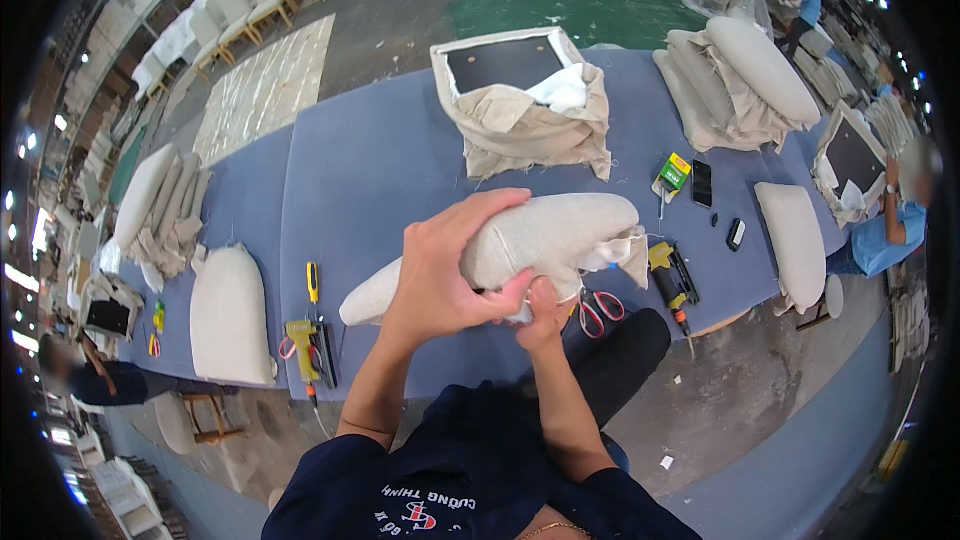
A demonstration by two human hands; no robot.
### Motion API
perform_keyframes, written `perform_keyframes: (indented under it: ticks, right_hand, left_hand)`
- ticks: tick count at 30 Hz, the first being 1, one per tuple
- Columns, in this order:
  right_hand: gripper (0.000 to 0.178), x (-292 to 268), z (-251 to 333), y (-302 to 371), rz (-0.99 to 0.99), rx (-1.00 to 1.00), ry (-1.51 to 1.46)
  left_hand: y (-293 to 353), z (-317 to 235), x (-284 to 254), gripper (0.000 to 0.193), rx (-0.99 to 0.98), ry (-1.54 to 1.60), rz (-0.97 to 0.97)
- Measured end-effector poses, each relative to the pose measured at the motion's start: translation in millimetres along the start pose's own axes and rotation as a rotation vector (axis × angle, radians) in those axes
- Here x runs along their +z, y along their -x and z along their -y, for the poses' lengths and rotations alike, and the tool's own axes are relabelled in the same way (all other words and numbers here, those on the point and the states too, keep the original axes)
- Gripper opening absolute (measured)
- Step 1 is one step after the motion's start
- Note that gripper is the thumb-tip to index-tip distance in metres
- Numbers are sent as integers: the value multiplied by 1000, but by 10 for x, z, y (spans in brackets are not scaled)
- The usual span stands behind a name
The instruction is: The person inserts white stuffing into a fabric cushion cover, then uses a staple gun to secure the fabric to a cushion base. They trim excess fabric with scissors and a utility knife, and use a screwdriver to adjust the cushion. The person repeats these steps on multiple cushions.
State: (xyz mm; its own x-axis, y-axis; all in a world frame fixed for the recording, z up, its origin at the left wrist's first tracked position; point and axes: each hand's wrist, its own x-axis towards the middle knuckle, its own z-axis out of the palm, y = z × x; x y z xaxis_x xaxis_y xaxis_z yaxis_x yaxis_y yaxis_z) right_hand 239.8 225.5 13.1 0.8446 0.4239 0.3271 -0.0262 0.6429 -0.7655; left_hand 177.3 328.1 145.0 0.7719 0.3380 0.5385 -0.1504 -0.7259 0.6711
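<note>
A beige fabric-covered padded chair part [560,225] is tilted up above the table in front of me. My left hand [430,275] reaches over it, thumb and fingers spread around its padding and gripping it. On its near edge, my right hand [543,315] is closed, thumb pressed against the fabric; what lies under those fingers is partly hidden. Loose cloth and white wadding [600,255] stick out at the part's right end. Red-handled scissors [603,312] lie just right of my right hand. A yellow-green staple gun [667,275] rests beyond them.
On the blue-grey table [350,175] sit an upholstered piece with black backing [505,65], stacked padded parts [745,90], a green box [673,173] and a phone [703,184]. Another staple gun [303,350] lies left, beside a padded panel [228,310]. Co-workers sit at both sides.
</note>
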Motion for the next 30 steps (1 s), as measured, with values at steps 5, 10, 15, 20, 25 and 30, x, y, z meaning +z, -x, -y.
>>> perform_keyframes:
  ticks: [5,10,15,20,25,30]
  right_hand:
    - [44,-274,277,192,344,121,180]
    - [41,-1318,182,92,233,435,541]
    - [18,-3163,-874,-267,308,461,1250]
    - [33,-3476,-1385,-353,495,399,1728]
    - [22,-3745,-1522,-429,334,343,1507]
    - [23,-3713,-1542,-517,534,408,1496]
  left_hand:
    - [230,13,-10,61,69,1,-46]
    - [260,270,-267,59,75,97,-110]
    - [284,320,-429,63,19,194,-130]
    - [522,274,-452,62,-7,258,-172]
    - [721,208,-495,63,-5,242,-200]
    - [876,106,-462,61,-18,216,-214]
